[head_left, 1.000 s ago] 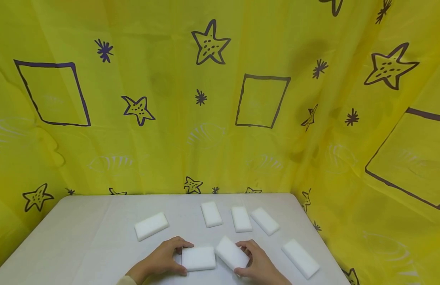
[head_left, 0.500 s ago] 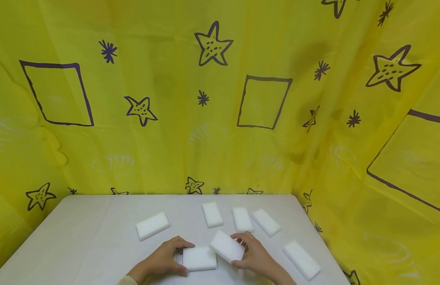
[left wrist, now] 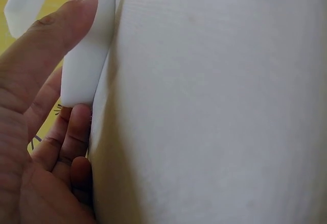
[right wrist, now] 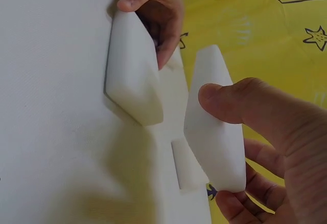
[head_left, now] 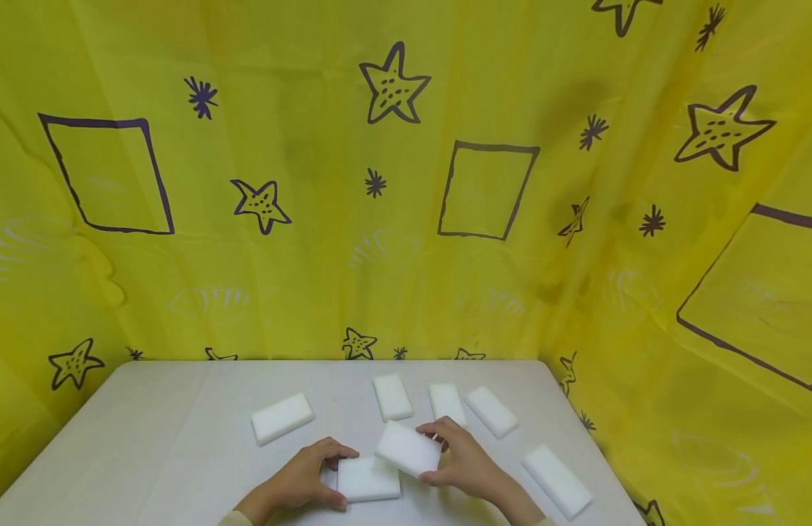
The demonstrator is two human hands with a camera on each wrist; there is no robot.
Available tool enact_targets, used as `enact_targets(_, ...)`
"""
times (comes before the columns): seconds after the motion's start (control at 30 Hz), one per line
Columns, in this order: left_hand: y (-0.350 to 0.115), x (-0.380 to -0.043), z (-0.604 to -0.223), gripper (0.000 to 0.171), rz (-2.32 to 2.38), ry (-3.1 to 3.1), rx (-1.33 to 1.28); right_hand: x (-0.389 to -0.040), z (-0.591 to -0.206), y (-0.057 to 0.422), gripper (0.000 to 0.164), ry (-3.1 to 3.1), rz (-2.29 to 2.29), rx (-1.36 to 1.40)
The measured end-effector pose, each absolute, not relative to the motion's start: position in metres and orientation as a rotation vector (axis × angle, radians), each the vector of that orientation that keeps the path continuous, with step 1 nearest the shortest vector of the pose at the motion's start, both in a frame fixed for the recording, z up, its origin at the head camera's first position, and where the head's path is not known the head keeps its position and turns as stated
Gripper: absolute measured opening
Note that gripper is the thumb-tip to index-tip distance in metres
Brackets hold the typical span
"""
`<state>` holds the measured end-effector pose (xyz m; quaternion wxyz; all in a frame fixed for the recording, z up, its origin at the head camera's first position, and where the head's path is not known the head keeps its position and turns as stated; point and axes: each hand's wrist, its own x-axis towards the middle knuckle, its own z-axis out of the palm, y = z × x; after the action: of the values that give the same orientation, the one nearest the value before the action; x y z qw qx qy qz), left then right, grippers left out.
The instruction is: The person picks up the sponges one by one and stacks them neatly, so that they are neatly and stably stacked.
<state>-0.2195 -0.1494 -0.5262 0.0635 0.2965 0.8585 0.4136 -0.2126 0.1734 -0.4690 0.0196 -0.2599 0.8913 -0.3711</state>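
My left hand (head_left: 309,473) grips the left end of a white sponge (head_left: 369,481) lying flat on the table, thumb at its near edge and fingers at its far edge. Held up off the table by my right hand (head_left: 464,462) is a second white sponge (head_left: 409,447), tilted, its left corner overlapping the first one from the head view. In the right wrist view the raised sponge (right wrist: 217,127) is pinched between thumb and fingers, apart from the lower sponge (right wrist: 130,66). The left wrist view shows the lower sponge (left wrist: 87,71) resting between thumb and fingers.
On the white-covered table (head_left: 176,438) lie more white sponges: one at the left (head_left: 282,418), one at the back (head_left: 392,397), one partly behind my right hand (head_left: 447,404), and two to the right (head_left: 491,411), (head_left: 556,481). A yellow patterned curtain (head_left: 301,292) surrounds the table.
My right hand has lifted its sponge and carried it up and left, partly over the other sponge. The left hand and its sponge have stayed in place.
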Motion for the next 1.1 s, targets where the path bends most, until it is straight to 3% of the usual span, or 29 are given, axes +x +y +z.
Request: enact_targets(1.1, -0.15, -0.22, -0.527, 0.068, 1.271, 2.604, 0.886, -0.221, -0.457, 0.144, 0.055, 2.622, -1.169, -0.993)
